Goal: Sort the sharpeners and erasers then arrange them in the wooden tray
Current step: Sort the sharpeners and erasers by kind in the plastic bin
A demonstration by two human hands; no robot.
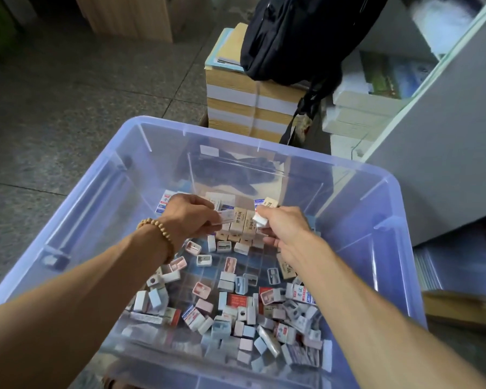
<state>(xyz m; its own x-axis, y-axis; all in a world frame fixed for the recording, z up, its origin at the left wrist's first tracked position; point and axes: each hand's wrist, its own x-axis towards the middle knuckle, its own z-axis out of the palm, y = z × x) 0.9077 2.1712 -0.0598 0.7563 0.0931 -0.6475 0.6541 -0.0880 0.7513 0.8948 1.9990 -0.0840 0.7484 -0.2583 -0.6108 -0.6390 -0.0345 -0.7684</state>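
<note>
Head cam looks down into a big clear plastic bin [387,192], both arms reaching in over it. Left hand [190,213], beaded bracelet [159,234] on the wrist, fingers curled & pinching a small whitish eraser [227,217] at its tips. Right hand [285,226] fingers curled too, gripping a small white piece [259,219] w/ a red spot near the thumb; too small to call eraser or sharpener. The two hands sit close together, apart, w/ a block of beige erasers [243,223] between them, packed upright side by side in rows w/ printed faces up, mid-bin. Looks like a tray might be under that block but can't tell, edges hidden. Behind the block: more white/blue wrapped erasers [166,204] by the far-left side, and a clear acrylic panel [236,169] standing near the far wall. Near half of the bin: loose pile of sharpeners & erasers [236,313], pink, white, pale blue, red-wrapped, all jumbled, some on edge. Beyond the bin: bundled stack of books [236,108] on the floor w/ a black backpack [298,37] resting on top, grey cabinet [446,150] to the right, tiled floor [68,108] left.
</note>
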